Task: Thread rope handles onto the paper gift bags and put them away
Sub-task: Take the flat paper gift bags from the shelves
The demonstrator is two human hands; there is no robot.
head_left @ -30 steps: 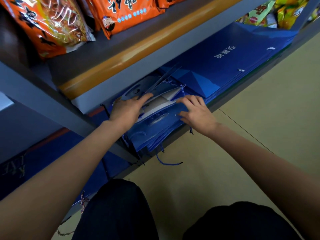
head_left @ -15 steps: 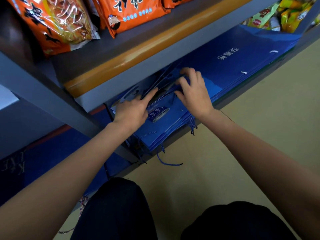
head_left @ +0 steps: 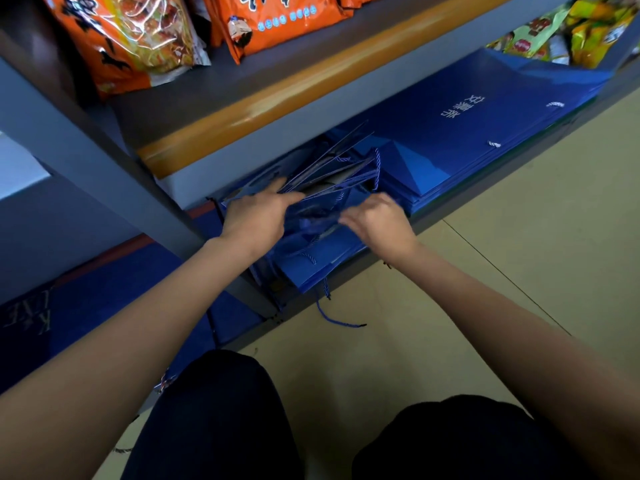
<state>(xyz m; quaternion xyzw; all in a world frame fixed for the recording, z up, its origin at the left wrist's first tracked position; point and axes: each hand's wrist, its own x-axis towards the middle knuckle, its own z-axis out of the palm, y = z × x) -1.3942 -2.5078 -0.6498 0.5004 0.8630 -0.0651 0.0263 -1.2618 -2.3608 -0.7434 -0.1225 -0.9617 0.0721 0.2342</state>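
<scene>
The upper shelf board (head_left: pixel 263 109) overhangs the blue bags (head_left: pixel 318 271), leaving a low gap.

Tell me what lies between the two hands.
In the head view, blue gift bags with rope handles fill the gap between the left hand and right hand.

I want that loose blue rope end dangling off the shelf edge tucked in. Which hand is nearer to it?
Right, though narrowly. The right hand is above the dangling rope and a little to its right; the left hand is up and farther left, both on the bag stack.
</scene>
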